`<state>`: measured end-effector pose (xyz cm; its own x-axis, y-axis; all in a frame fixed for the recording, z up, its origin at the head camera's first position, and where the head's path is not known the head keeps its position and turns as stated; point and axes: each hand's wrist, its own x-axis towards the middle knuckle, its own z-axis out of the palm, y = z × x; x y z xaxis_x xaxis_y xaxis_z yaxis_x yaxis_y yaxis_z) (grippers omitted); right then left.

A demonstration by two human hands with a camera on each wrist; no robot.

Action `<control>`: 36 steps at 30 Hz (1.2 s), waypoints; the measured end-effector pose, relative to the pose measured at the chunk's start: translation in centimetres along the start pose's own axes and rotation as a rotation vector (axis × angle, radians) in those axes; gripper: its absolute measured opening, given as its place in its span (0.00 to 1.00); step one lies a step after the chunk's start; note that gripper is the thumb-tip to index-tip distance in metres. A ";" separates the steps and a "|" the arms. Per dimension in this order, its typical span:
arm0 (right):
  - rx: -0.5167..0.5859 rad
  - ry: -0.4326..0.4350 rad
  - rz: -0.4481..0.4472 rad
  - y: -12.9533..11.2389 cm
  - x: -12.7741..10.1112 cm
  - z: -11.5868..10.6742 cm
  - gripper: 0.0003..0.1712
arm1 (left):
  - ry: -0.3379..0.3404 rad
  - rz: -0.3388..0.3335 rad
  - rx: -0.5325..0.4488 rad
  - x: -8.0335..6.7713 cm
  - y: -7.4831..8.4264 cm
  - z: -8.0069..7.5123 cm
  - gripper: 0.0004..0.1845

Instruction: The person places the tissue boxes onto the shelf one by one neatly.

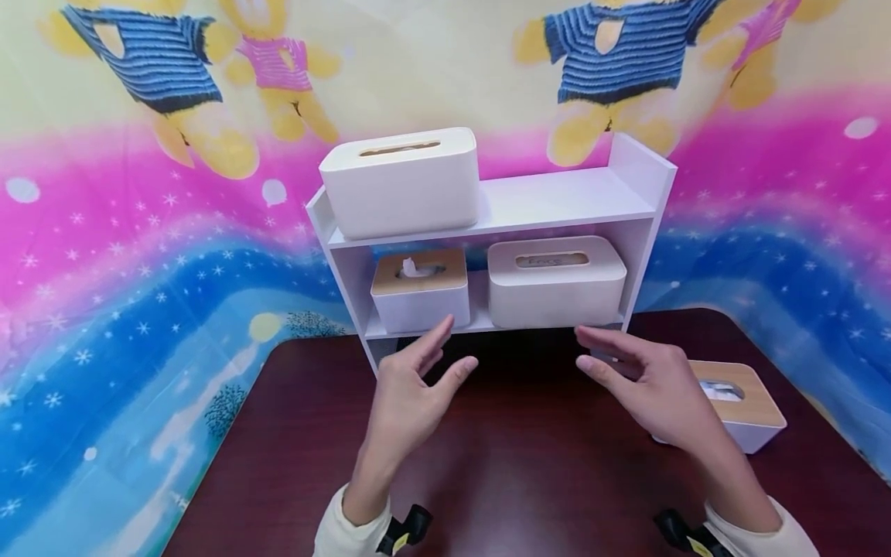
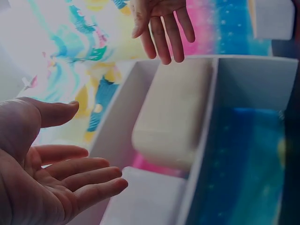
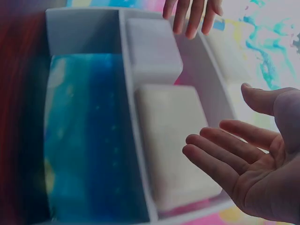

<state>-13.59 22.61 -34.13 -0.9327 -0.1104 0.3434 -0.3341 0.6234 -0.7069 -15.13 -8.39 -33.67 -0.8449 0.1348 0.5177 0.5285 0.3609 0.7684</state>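
In the head view my left hand (image 1: 414,387) is held above the table, fingers extended and holding nothing, in front of a small tissue box (image 1: 421,305) with a wood-look lid. Opposite it, my right hand (image 1: 650,387) has its fingers extended too, palm facing inward. Nearest to it is a larger cream tissue box (image 1: 557,298) on the middle shelf of a white rack (image 1: 564,197). Both hands appear apart from the boxes. Another large cream tissue box (image 1: 404,189) sits on the top shelf, at the left.
On the table's right lies another wood-lidded tissue box (image 1: 755,398), partly behind my right hand. The dark red table (image 1: 515,480) runs under both arms. A printed cloth (image 1: 139,309) with bears and snowflakes hangs behind the rack and around the sides.
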 end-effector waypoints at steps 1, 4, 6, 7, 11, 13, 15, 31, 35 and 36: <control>0.000 0.004 0.005 0.5 -0.2 -0.2 0.28 | -0.013 0.003 0.004 -0.1 -0.2 0.4 0.33; -0.025 0.013 0.017 1.9 -0.7 -0.9 0.28 | -0.046 0.015 0.016 -0.1 -0.6 1.4 0.33; -0.051 0.014 0.028 2.8 -0.9 -1.3 0.28 | -0.062 0.025 0.025 0.0 -0.8 2.0 0.33; -0.066 0.014 0.035 3.2 -1.0 -1.5 0.28 | -0.070 0.028 0.025 0.0 -0.9 2.3 0.33; -0.129 0.030 0.049 4.6 -1.4 -2.3 0.29 | -0.104 0.031 0.021 0.2 -1.1 3.6 0.32; -0.143 0.046 0.048 5.4 -1.8 -2.8 0.29 | -0.128 0.025 0.024 0.2 -1.1 4.2 0.32; -0.162 0.070 0.036 6.2 -2.1 -3.3 0.28 | -0.152 0.017 0.032 0.3 -1.2 4.9 0.32; -0.369 0.134 0.231 12.1 -5.0 -6.6 0.38 | -0.396 -0.085 0.181 0.3 -1.5 11.5 0.37; -0.422 0.181 0.241 13.8 -5.9 -7.6 0.41 | -0.449 -0.089 0.197 0.2 -1.7 13.0 0.38; -0.433 0.183 0.249 14.1 -6.1 -7.7 0.42 | -0.463 -0.095 0.200 0.2 -1.7 13.3 0.39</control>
<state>-11.61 38.08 -41.42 -0.9245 0.1946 0.3277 0.0173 0.8804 -0.4739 -17.28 3.32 -39.90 -0.8608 0.4710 0.1930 0.4593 0.5552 0.6934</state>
